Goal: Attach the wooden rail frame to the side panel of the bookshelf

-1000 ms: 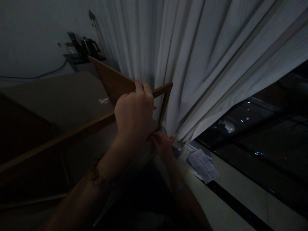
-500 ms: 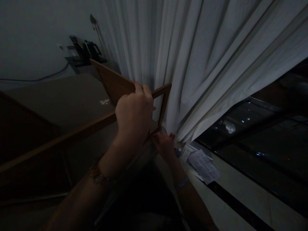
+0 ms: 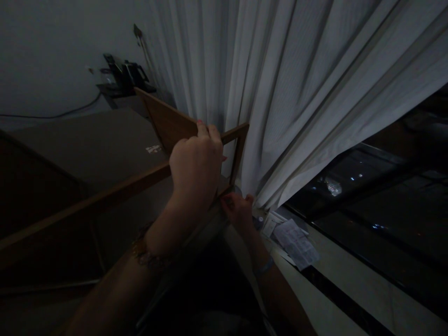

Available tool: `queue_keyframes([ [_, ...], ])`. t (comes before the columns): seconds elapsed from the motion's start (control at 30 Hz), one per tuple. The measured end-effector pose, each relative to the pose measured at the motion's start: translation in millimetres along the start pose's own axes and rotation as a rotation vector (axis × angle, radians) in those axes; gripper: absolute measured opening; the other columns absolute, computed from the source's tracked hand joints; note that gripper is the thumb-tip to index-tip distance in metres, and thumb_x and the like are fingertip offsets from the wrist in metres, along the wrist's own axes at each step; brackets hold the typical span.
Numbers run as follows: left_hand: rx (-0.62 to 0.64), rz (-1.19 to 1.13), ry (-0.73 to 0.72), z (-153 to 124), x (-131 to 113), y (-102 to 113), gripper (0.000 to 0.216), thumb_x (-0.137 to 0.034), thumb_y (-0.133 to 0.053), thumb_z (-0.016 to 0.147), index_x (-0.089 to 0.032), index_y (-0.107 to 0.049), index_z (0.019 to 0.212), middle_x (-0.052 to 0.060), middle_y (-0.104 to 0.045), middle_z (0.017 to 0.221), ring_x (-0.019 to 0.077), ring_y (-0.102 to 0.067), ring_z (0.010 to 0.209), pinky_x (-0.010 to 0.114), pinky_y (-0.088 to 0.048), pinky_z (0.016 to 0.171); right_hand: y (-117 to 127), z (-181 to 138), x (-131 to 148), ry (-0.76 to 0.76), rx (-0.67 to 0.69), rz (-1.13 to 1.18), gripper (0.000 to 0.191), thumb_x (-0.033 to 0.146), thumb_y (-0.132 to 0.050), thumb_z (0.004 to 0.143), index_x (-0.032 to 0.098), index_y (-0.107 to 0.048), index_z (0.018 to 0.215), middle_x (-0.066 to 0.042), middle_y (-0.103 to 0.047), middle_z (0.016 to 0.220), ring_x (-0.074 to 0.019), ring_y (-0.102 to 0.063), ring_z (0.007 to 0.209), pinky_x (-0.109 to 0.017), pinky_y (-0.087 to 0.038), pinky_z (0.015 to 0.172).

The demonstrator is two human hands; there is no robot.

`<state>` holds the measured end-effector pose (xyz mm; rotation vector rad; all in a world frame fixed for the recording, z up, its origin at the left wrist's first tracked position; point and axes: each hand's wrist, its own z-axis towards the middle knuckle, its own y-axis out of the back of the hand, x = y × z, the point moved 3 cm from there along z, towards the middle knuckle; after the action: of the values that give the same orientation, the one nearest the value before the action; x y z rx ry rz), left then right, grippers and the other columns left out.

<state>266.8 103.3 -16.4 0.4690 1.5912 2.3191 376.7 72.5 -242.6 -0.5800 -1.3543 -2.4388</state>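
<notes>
A wooden frame (image 3: 140, 185) with a long top rail runs from the lower left to the middle, ending in an open, upright end section. My left hand (image 3: 198, 163) is closed over the top rail, its fingers bent over the far side. Behind it stands a tilted wooden panel (image 3: 166, 114), its upper edge by my left fingertips. Lower down, my right hand (image 3: 240, 210) has its fingers pinched together at the bottom corner of the end section. Whatever those fingers hold is too dark and small to make out.
White curtains (image 3: 280, 93) hang close behind the frame. A grey surface (image 3: 94, 135) lies beyond the rail, and a dark kettle (image 3: 132, 73) stands on a small shelf. Papers (image 3: 296, 242) lie on the floor at right, with a small bottle (image 3: 259, 222) near my right hand.
Both hands keep their places on the frame. The view has shifted only very slightly.
</notes>
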Motion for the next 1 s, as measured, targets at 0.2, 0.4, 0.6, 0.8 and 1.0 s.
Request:
queue_keyframes([
  [0.2,0.002,-0.015,0.000,-1,0,1,0.044,-0.041,-0.045,0.090,-0.014,-0.047,0.126,0.018,-0.052,0.137,0.0286,-0.065,0.094,0.033,-0.049,0.075,0,-1,2,0.030,0.018,-0.068,0.021,0.038,-0.050,0.096,0.021,-0.062,0.099,-0.001,-0.071,0.076,-0.0183,-0.065,0.073,-0.035,-0.024,0.085],
  [0.4,-0.015,0.013,-0.002,1,0,-1,0.043,-0.039,-0.045,0.091,-0.011,-0.048,0.124,0.019,-0.053,0.135,0.0281,-0.066,0.092,0.032,-0.048,0.072,2,1,11,0.163,0.011,-0.277,0.020,0.033,-0.046,0.097,0.022,-0.063,0.093,-0.003,-0.071,0.074,-0.0179,-0.061,0.074,-0.034,-0.024,0.080],
  [0.6,-0.012,-0.008,0.018,2,0,-3,0.042,-0.039,-0.045,0.092,-0.013,-0.048,0.125,0.017,-0.056,0.131,0.0257,-0.065,0.093,0.029,-0.046,0.073,0,-7,9,0.150,-0.095,-0.266,0.019,0.028,-0.046,0.097,0.019,-0.061,0.090,-0.001,-0.069,0.070,-0.0159,-0.061,0.070,-0.033,-0.024,0.078],
  [0.8,-0.031,0.015,0.014,0,-1,-2,0.040,-0.039,-0.044,0.092,-0.013,-0.048,0.123,0.016,-0.057,0.131,0.0241,-0.065,0.090,0.028,-0.046,0.072,7,-8,-10,-0.063,-0.185,-0.189,0.029,0.028,-0.034,0.099,0.018,-0.059,0.090,-0.004,-0.071,0.077,-0.0162,-0.063,0.073,-0.033,-0.025,0.082],
  [1.0,-0.043,0.012,0.010,1,0,-3,0.040,-0.037,-0.047,0.091,-0.011,-0.049,0.122,0.018,-0.053,0.137,0.0249,-0.066,0.091,0.029,-0.046,0.072,20,5,-10,-0.105,-0.195,-0.214,0.025,0.025,-0.037,0.098,0.017,-0.060,0.090,-0.001,-0.069,0.073,-0.0154,-0.061,0.068,-0.034,-0.024,0.081],
])
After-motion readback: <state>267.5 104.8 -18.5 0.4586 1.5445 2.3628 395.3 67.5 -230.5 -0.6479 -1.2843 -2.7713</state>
